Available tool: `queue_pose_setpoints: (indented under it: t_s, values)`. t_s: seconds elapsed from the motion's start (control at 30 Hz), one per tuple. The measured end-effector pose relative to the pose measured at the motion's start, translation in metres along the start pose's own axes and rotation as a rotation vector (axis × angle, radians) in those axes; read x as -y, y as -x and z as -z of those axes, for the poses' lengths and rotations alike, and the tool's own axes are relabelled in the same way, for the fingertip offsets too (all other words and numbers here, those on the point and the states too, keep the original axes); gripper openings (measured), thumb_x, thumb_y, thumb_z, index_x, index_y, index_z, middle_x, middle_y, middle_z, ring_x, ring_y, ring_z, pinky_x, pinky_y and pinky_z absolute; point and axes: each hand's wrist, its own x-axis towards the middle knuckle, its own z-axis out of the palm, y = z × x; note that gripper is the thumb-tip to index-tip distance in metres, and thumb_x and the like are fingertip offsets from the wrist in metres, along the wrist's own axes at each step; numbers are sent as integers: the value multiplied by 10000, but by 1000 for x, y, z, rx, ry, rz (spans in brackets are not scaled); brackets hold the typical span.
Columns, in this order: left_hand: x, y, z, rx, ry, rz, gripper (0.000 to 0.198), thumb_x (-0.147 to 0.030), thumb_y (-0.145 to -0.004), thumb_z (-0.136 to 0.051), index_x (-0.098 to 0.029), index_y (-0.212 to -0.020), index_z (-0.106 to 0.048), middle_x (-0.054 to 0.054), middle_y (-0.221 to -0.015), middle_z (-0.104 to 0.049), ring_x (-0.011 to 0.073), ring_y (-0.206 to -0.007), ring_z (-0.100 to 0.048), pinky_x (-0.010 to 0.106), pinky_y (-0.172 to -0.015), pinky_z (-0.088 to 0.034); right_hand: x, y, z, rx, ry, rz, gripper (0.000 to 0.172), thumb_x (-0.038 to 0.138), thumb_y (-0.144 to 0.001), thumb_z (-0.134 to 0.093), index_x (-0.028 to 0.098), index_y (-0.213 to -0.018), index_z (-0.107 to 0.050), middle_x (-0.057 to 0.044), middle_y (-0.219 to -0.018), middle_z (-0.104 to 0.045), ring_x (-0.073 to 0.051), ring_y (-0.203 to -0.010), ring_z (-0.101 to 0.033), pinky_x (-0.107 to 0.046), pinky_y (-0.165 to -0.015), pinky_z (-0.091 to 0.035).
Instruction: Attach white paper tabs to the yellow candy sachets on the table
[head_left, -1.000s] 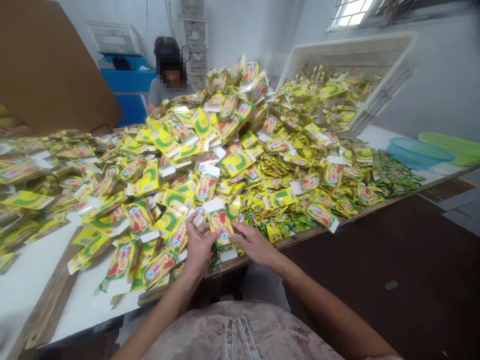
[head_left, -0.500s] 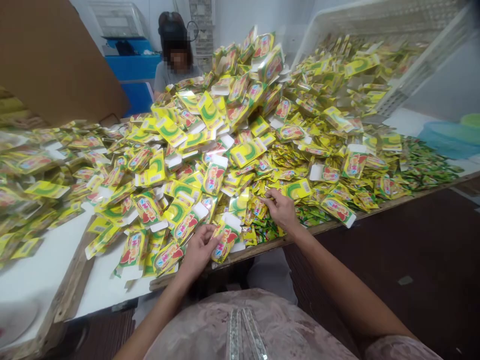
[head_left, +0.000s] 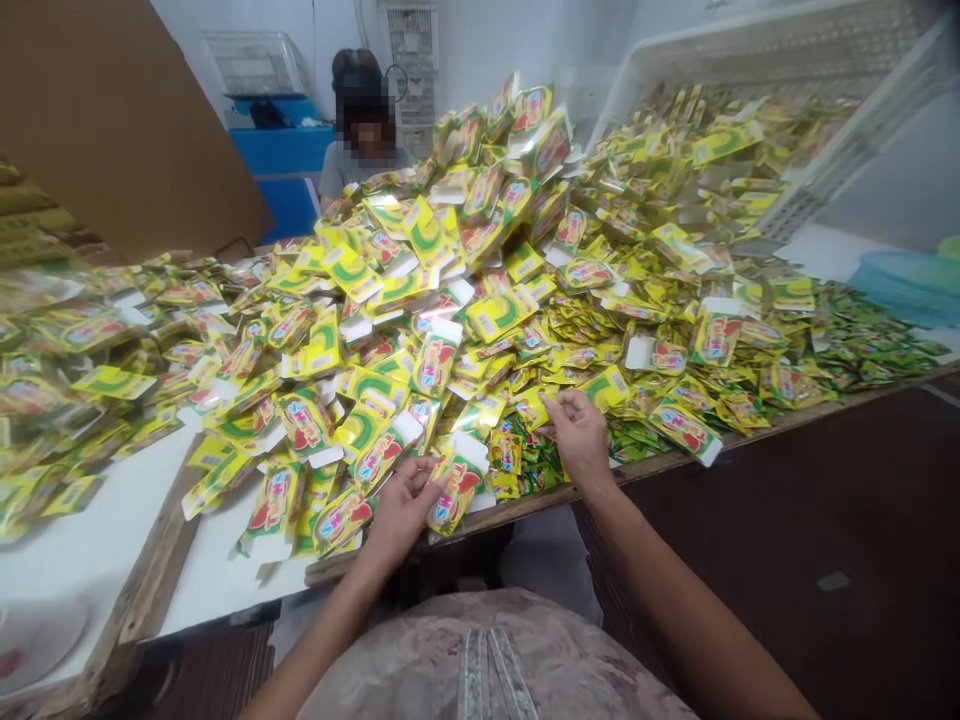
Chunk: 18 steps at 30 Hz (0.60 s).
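The carton heap (head_left: 424, 235) lies on the table (head_left: 217, 575). Behind it: a co-worker (head_left: 345, 165). Behind it, left: a cardboard sheet (head_left: 135, 130). Behind it, right: a crate (head_left: 810, 185) with cartons (head_left: 726, 145) inside. Right of it: sachets (head_left: 855, 330), then a basin (head_left: 900, 288). Before it: the left hand (head_left: 403, 505) on a carton (head_left: 456, 487); before it, right: the right hand (head_left: 581, 438).

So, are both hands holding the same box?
No, only the left hand holds the yellow-and-green box, while the right hand is apart from it, by the small yellow packets.
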Motion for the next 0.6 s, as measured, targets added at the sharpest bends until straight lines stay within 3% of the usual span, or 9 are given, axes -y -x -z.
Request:
queue_pose_setpoints:
  t_s: [0.13,0.23,0.43,0.6]
  values:
    - [4,3,1,29,-21,-22,354,-425,-716,-703,-169,-900,-542,-12,-715,-656,114,-635,-596,209,-616,-452,0,31,-14,215,-99,-168,396,501,-583,-751,204,-709,-522,43,-595,-532,-123,-531,-517,-237,-437,-469]
    - [10,8,5,38,6,0,352,-411,-718,-707,-170,-910,-538,-5,-741,-664,124,-667,-611,219,-639,-465,-3,50,-20,284,-58,-140,367,483,-603,-748,190,-683,-541,42,-590,-530,-111,-540,-507,-226,-482,-444]
    - [12,16,9,89,27,33,374,-412,-701,-724,-165,-917,-545,4,-732,-668,127,-642,-608,226,-628,-463,-3,59,-24,244,-15,-59,353,504,-669,-683,191,-663,-521,40,-569,-503,-96,-501,-435,-221,-480,-349]
    - [5,21,6,36,54,45,404,-462,-696,-712,-155,-923,-582,9,-751,-667,134,-651,-606,241,-650,-466,0,68,-21,202,236,98,293,450,-729,-633,186,-643,-542,40,-561,-459,-96,-514,-384,-228,-500,-297]
